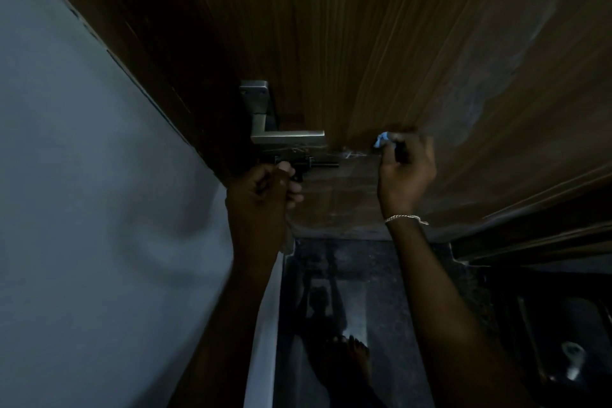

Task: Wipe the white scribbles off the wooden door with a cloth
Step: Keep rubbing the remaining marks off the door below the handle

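Pretty dim here, but we're right up against the brown wood-grain door. Our right hand has its grip closed around a small crumpled light-blue cloth, which is bunched at the fingertips and pressed to the door. There's something dark in that hand too, and we can't tell what it is.

The thin white scribbles sit just left of the cloth, and a few more lines run under the silver metal lever handle. Further right, the door has a wide hazy pale smear.

Our left hand is near the door's left edge with its fingers curled, right at the black sliding bolt below the handle. We honestly can't tell if that grip is actually holding the bolt or just sitting against it.

There's a thin silver chain bracelet on the right wrist. A plain grey wall fills the left side. Down near us is the dark glossy floor with a bare foot on it.
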### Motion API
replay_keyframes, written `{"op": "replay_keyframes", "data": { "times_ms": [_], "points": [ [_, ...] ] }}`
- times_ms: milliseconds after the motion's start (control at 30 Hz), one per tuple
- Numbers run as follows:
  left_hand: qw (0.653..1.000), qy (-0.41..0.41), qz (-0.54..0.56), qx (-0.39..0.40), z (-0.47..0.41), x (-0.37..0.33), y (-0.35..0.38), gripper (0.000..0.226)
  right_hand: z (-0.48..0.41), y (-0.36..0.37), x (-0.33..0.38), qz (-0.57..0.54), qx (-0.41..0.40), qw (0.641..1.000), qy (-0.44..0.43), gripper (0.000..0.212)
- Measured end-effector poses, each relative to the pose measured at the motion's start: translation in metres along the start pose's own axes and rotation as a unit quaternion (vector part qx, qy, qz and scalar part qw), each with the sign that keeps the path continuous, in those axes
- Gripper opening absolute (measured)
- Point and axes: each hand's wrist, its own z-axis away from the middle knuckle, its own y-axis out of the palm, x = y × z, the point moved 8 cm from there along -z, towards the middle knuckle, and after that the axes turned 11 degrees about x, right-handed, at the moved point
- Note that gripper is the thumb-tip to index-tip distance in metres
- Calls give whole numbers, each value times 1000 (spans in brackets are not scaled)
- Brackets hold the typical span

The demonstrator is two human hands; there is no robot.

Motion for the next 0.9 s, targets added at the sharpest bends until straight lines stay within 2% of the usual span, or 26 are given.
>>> {"op": "replay_keyframes", "data": {
  "times_ms": [67,133,200,300,367,467,533,633,733,800,900],
  "points": [
    [1000,-2,-3,1,-2,-2,1,17,11,17,-3,28,51,998,0,6],
    [1000,7,-2,-2,-3,-4,-1,17,20,24,-21,55,92,994,34,4],
    [1000,13,0,-6,-4,-6,-3,17,20,17,-35,37,75,994,65,5],
    [1000,11,4,-6,-7,-6,-4,17,13,15,-20,5,24,999,24,4],
    [1000,9,3,-11,-8,-6,-5,17,16,31,-5,4,49,999,-16,4],
    [1000,15,1,-12,-8,-9,-8,17,32,50,-14,38,107,994,6,3],
    [1000,19,1,-10,-6,-10,-9,18,34,47,-26,39,96,994,32,3],
    [1000,17,5,-6,-7,-9,-8,19,31,42,-21,16,46,999,21,5],
    [1000,20,-1,-13,-7,-9,-10,18,36,62,-3,25,92,995,-26,11],
    [1000,22,0,-13,-6,-10,-11,18,39,67,-4,30,115,993,-23,12],
    [1000,23,3,-13,-5,-11,-11,18,36,61,-8,28,93,995,-8,8]
  ]
}}
